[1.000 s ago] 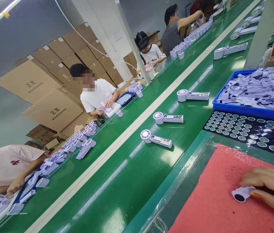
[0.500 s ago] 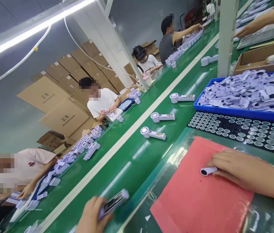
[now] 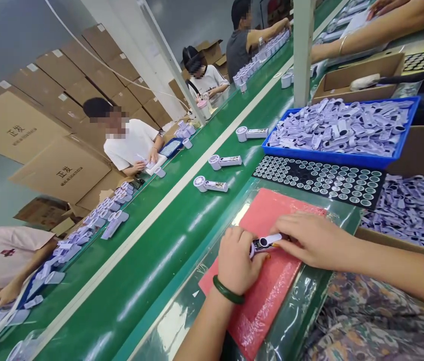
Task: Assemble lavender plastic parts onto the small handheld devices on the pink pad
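Observation:
My left hand [image 3: 236, 258], a dark green bangle on its wrist, is wrapped round a handheld fan [image 3: 258, 245] whose handle lies open with dark inner parts showing. Most of the fan is hidden by my fingers. My right hand [image 3: 304, 238] pinches a small lilac handle cover [image 3: 273, 239] with a black oval at one end. The cover rests against the open side of the handle; whether it is seated I cannot tell. Both hands are over a pink-red sheet [image 3: 260, 313] on the bench.
A blue tray [image 3: 366, 159] heaped with covers stands beyond a black sheet of round rings [image 3: 309, 175]. More covers fill a box [image 3: 407, 210] at right. Three open-handled fans, one a handheld fan [image 3: 211, 184], lie on the green conveyor [image 3: 159, 250]. Several co-workers sit opposite; a post [image 3: 302, 55] rises ahead.
My left hand has brought the fan from over the conveyor to the pink-red sheet. My right hand has raised the cover to it. The view has turned rightward.

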The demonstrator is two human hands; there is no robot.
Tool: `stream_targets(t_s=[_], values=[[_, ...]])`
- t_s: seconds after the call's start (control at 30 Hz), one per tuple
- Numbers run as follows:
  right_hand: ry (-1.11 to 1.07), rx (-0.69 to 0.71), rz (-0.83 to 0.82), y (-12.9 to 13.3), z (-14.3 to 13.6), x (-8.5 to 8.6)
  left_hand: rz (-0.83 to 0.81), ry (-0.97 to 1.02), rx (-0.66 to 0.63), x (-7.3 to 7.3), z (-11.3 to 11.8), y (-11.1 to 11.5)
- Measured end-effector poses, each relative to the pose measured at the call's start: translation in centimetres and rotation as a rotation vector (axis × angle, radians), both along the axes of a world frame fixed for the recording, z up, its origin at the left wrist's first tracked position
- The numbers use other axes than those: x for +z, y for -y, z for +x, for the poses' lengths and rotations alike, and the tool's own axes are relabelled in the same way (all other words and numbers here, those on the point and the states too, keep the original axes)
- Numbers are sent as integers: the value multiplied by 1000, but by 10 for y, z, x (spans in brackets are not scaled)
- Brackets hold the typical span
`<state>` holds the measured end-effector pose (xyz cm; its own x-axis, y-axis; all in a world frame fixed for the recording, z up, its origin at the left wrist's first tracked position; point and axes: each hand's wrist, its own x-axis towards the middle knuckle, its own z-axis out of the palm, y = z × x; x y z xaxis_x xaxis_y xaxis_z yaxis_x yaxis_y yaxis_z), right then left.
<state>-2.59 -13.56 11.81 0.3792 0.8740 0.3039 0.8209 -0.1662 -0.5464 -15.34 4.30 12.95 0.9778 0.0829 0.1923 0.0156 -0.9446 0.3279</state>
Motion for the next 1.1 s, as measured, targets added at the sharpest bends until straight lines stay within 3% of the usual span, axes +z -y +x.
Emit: stream_targets(t_s=[0.27,0.47,0.57,0.7,0.87,1.0,1.1], values=[[0,34,3,-9,-3,-1,-282,125,-42,3,-6,6],[-476,128,58,-11,13,-8,-335,77,36,7,-2,8],[-573,147,5,-7,13,-12,-318,90,3,11,-9,14],[-417,154,-95,8,3,-17,-257,61,15,11,-25,30],[-249,133,-44,13,-9,-21,-91,19,84,5,-31,45],[-273,166,-30,11,-7,-26,-70,17,46,6,-28,46],[-323,167,16,18,-1,-29,72,-37,33,12,-24,42]])
